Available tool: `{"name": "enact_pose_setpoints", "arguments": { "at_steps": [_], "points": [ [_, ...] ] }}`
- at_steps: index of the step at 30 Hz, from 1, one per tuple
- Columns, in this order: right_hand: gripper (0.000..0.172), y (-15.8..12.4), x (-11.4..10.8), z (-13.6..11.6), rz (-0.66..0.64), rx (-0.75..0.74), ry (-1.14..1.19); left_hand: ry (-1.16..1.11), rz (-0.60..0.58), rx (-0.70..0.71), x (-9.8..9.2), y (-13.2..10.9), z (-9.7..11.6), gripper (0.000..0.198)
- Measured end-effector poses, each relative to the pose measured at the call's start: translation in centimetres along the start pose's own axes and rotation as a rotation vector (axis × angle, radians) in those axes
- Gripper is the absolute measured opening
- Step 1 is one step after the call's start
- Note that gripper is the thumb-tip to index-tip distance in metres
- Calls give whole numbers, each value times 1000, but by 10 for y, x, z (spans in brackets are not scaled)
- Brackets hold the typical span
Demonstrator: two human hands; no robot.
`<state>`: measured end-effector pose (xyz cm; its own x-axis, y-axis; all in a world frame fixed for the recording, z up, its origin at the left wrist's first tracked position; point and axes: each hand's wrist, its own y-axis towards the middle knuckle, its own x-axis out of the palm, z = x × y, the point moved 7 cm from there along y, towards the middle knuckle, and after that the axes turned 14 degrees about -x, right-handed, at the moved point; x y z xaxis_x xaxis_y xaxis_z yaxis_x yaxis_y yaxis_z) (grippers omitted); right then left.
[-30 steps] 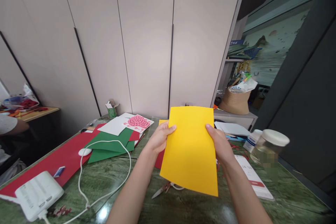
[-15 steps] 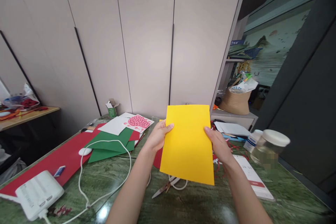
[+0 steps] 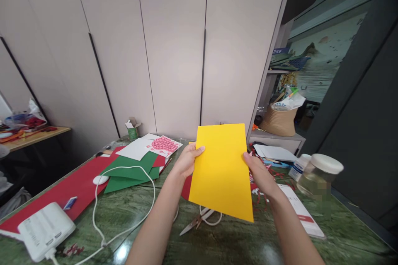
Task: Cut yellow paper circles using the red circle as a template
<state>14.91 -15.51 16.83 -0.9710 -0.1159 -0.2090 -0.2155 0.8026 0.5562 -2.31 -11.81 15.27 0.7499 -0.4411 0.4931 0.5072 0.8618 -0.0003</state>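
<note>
A plain yellow sheet of paper (image 3: 221, 169) is held up over the table between my two hands. My left hand (image 3: 187, 158) pinches its left edge, thumb on the near face. At the right edge my right hand (image 3: 257, 170) grips it with the thumb in front; the fingers behind the sheet are hidden. Below the sheet, scissors (image 3: 199, 221) with white handles lie on the table, partly covered from view. Some red paper (image 3: 186, 188) shows behind the sheet's left edge.
On the green marbled table (image 3: 155, 232) lie red paper (image 3: 59, 190), green sheets (image 3: 133, 174), a pink-dotted card (image 3: 163, 145) and a white power adapter (image 3: 46, 230) with a looping cable. At right stand a lidded jar (image 3: 321, 174) and a phone-like white slab (image 3: 300, 209).
The yellow sheet has tilted slightly, its top right corner shifting left and its lower right corner dropping a little. Both hands keep their hold.
</note>
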Motion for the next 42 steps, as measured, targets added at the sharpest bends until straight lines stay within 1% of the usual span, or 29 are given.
{"name": "enact_pose_setpoints", "arguments": {
  "at_steps": [3, 7, 10, 12, 14, 16, 18, 20, 23, 27, 29, 31, 33, 35, 39, 42],
  "points": [
    [46, -2, 2, 1, -11, 4, 26, -22, -33, -29, 3, 1, -3, 33],
    [48, -6, 4, 3, 31, 4, 67, -72, -90, -60, 8, 4, -8, 29],
    [47, -6, 4, 1, 59, -3, 69, -82, -102, -75, 8, 5, -10, 29],
    [47, -6, 3, -3, 44, -8, 60, -82, -95, -63, 7, 5, -9, 28],
    [48, -5, 3, -6, 9, 0, 56, -81, -61, -25, 3, 3, -4, 27],
    [45, -5, 5, -9, -31, 7, 68, -76, -24, 6, 1, 1, 1, 27],
    [41, -6, 8, -10, -45, 2, 92, -73, -17, 10, 1, -1, 3, 27],
    [42, -8, 10, -9, -29, -2, 111, -91, -49, -16, 3, -2, 2, 28],
    [48, -13, 12, -5, 18, -2, 130, -149, -97, -73, 8, 1, -5, 25],
    [50, -15, 14, -7, 57, -18, 152, -174, -100, -117, 10, 7, -15, 19],
    [48, -14, 14, -10, 42, -7, 159, -175, -90, -112, 9, 9, -16, 19],
    [47, -11, 14, -14, 3, -4, 151, -177, -73, -81, 5, 8, -12, 21],
    [44, -9, 13, -18, -42, -22, 125, -178, -55, -47, 1, 6, -7, 23],
    [42, -8, 12, -18, -55, -47, 77, -177, -51, -38, -2, 5, -3, 25],
    [49, -12, 13, -14, 3, -90, -28, -177, -70, -87, -2, 7, -8, 22],
    [52, -14, 16, -12, 59, -125, -18, -182, -80, -132, 1, 11, -17, 20]
  ]
}}
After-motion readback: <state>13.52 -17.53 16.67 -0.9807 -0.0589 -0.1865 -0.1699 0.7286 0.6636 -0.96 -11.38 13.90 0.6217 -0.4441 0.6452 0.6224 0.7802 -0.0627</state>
